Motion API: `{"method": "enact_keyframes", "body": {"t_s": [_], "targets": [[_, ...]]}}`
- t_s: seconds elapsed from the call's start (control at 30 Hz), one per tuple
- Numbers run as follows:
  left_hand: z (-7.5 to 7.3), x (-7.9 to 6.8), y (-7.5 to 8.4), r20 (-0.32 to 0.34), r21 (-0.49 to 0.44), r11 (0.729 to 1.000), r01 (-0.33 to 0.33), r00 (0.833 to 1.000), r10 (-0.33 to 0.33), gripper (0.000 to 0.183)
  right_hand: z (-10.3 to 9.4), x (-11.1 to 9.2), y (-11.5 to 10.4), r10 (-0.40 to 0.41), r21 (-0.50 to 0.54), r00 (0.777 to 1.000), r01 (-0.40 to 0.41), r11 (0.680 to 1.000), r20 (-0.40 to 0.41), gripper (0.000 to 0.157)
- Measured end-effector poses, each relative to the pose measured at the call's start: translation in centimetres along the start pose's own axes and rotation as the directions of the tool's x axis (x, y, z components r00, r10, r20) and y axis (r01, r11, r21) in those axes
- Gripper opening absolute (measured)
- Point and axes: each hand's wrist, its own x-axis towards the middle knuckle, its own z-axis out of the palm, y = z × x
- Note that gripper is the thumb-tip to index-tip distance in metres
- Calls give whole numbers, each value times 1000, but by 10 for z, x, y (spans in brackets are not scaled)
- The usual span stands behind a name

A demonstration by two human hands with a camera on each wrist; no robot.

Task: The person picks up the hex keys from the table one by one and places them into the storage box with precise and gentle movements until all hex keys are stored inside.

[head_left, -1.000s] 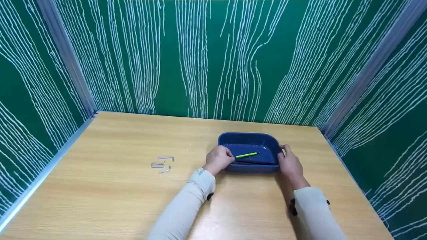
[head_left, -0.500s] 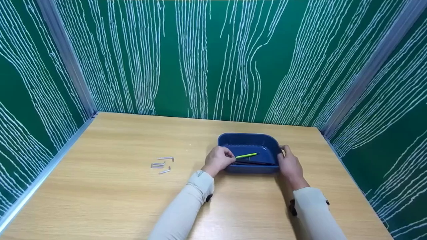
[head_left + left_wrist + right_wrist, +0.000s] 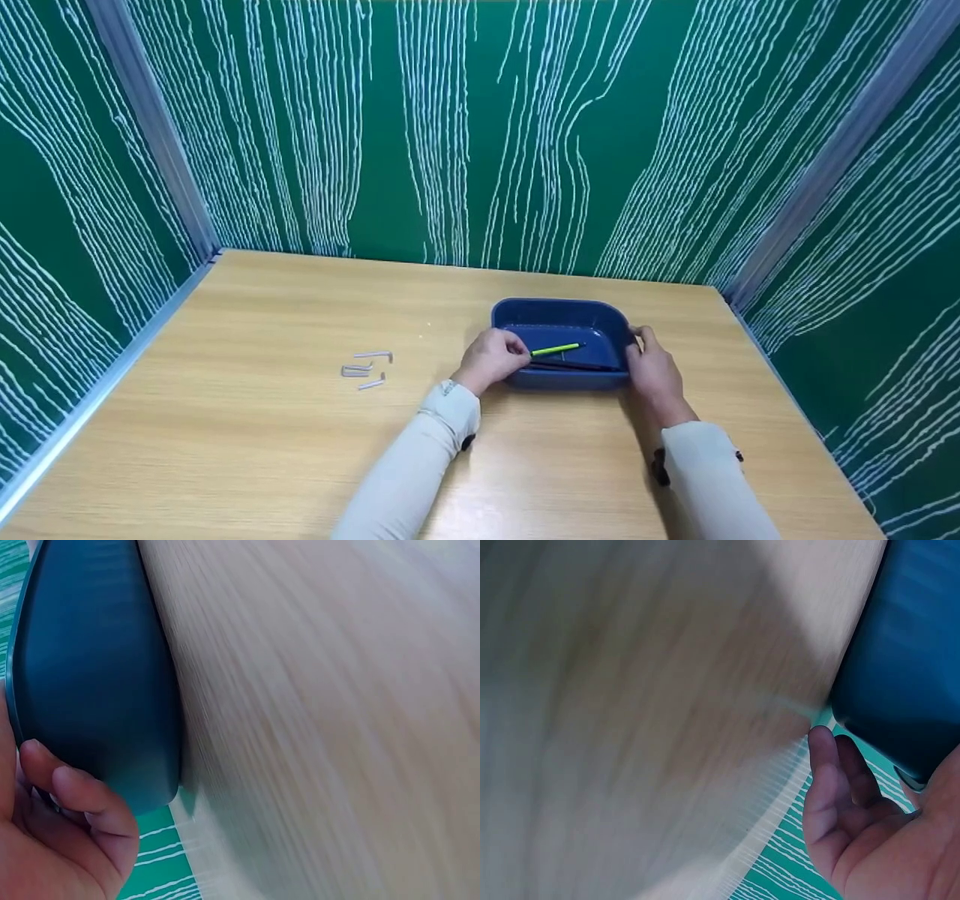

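A dark blue plastic bin (image 3: 555,381) stands on the table, holding a yellow-green pen (image 3: 556,349) and a long thin black thing (image 3: 574,366) near its front wall. My left hand (image 3: 491,357) reaches over the left rim, thumb and forefinger pinching the near end of the yellow-green pen. In the left wrist view, its other fingers (image 3: 101,799) curl outside the bin wall; the pinch itself is hidden there. My right hand (image 3: 657,371) grips the bin's right end, thumb at the rim. The right wrist view shows two of its fingers (image 3: 826,787) held off below the rim.
Several silver L-shaped hex keys (image 3: 373,355) lie on the wooden table (image 3: 262,450), left of the bin. Green walls (image 3: 382,187) with white wavy lines enclose the table at the back and both sides, with metal posts (image 3: 161,127) at the corners.
My left hand has shifted very slightly to the right at the rim. The right hand, the bin and the hex keys stay in place.
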Motion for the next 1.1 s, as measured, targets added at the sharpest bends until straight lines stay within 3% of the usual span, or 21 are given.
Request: {"method": "enact_keyframes", "body": {"t_s": [0.23,0.47,0.73,0.9,1.1], "targets": [[3,1,-2,-25,14,999,-52,998,52,4,0,-1,-1,-11,-14,1000,11,1000,-20,38],[1,-2,-2,-4,-34,999,-40,999,40,6,-1,-2,-2,0,-16,1000,0,1000,0,38],[5,-2,-7,-18,-69,995,-72,997,71,8,-1,-1,-2,7,-26,1000,-7,1000,3,39],[6,-6,-6,-30,-68,996,-55,998,54,8,-1,-2,-3,24,-6,1000,-23,1000,21,39],[-1,-16,1,5,-38,999,-37,999,37,20,-1,-2,-2,23,14,999,-24,1000,34,39]]}}
